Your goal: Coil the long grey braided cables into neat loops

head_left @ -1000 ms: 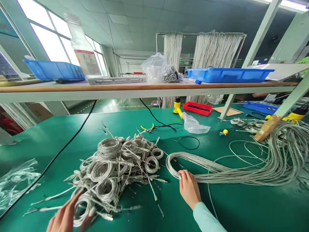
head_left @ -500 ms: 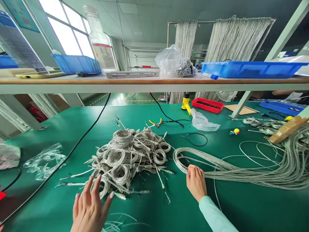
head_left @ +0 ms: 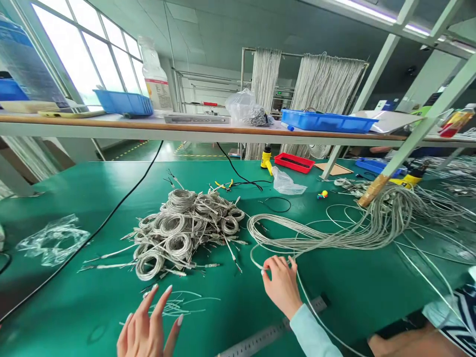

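Observation:
My left hand (head_left: 143,327), fingers spread and holding nothing, is over the green table near the front edge, beside thin clear strips (head_left: 178,305). Behind it lies a heap of coiled grey cables (head_left: 178,225) with bare wire ends. My right hand (head_left: 280,282) has its fingers closed on a single cable loop, just in front of the long bundle of grey cables (head_left: 316,238). That bundle bends at its left end and runs to the right.
A steel ruler (head_left: 260,339) lies at the front. Behind are yellow-handled pliers (head_left: 225,185), a red tray (head_left: 293,162) and a plastic bag (head_left: 286,181). A shelf (head_left: 208,130) spans the back. Another person's arm (head_left: 412,342) is at the lower right.
The view has turned right. My right hand has come nearer, off the bundle's bend, with one cable drawn out. My left hand has moved back from the coil heap.

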